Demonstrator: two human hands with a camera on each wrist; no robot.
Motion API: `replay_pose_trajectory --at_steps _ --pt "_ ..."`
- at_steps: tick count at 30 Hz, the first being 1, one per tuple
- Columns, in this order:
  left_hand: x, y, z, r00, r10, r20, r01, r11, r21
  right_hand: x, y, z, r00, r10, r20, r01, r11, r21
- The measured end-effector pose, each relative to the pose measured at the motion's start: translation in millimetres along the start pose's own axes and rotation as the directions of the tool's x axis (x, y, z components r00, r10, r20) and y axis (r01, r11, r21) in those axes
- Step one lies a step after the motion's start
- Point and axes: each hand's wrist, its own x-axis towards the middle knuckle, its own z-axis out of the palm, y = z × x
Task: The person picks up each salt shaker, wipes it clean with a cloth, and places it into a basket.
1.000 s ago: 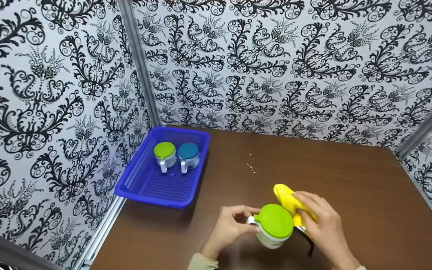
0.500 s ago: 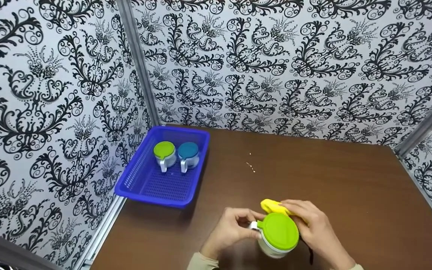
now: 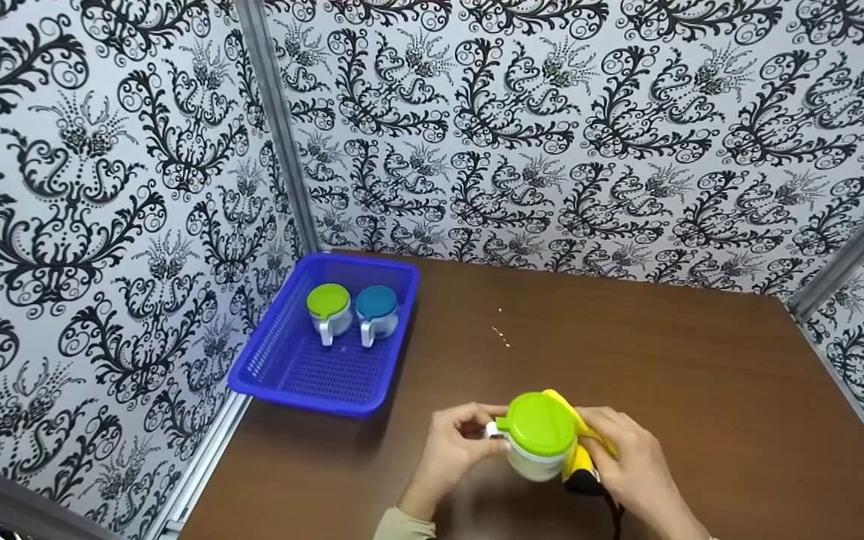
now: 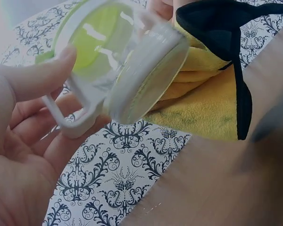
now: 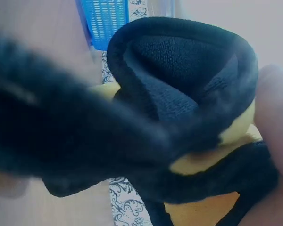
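My left hand [image 3: 456, 442] pinches the white handle [image 4: 75, 117] of a clear jar with a green lid [image 3: 541, 424]. The thumb lies on the upper part of the handle and the fingers come from beneath, as the left wrist view shows. The jar is tilted and held up over the brown table. On its right side my right hand [image 3: 631, 454] grips a yellow cloth [image 4: 198, 103] with black edging and a dark inner side, pressed along the jar's wall. In the right wrist view the bunched cloth [image 5: 179, 70] hides most of the jar and fingers.
A blue plastic basket [image 3: 312, 405] stands at the left of the table [image 3: 627, 337]. Inside it are a green-lidded jar [image 3: 329, 301] and a blue-lidded jar [image 3: 377, 304], handles toward me. Small pale crumbs [image 3: 502, 336] lie mid-table. Patterned walls [image 3: 522, 135] close off the back and sides.
The jar dipped toward me, then came back up and a little left. The cloth moved from the jar's right side to behind it, then back along its right side.
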Motion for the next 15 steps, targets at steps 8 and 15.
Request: replay_pose_trajectory --at_steps 8,15 --pt "2.9 4.1 0.8 0.980 0.051 -0.192 -0.036 0.996 0.082 -3.0 -3.3 5.4 0.997 -0.050 -0.059 0.051 0.999 0.018" --pt "2.9 5.7 4.4 0.979 0.064 -0.195 -0.028 0.983 0.182 -3.3 -4.6 9.2 0.995 -0.045 -0.089 0.046 0.999 0.014"
